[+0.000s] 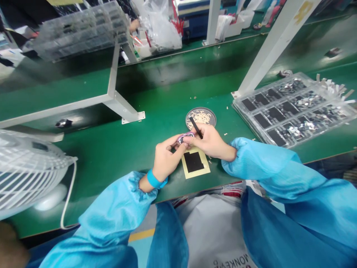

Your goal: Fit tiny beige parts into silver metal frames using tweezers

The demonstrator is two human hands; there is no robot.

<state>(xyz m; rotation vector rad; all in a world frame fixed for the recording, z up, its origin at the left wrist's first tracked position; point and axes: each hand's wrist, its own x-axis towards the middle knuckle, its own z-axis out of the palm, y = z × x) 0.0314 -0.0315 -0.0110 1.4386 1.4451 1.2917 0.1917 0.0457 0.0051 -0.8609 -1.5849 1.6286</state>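
My left hand is closed around a small purple-rimmed oval part with a pale, detailed inside. My right hand holds a thin black stick-like tool, its flat end pointing up and away. The thumb of that same hand presses on the purple-rimmed part. Just below both hands lies a pale yellow sheet bearing a black cut-out shape. Behind them sits a round grey dish with many tiny beige pieces in it.
At right stands a clear compartment tray of black and metallic parts. A white fan with a cable is at left. White shelf legs and a slanted post rise from the green table. Tiny beige bits are scattered about.
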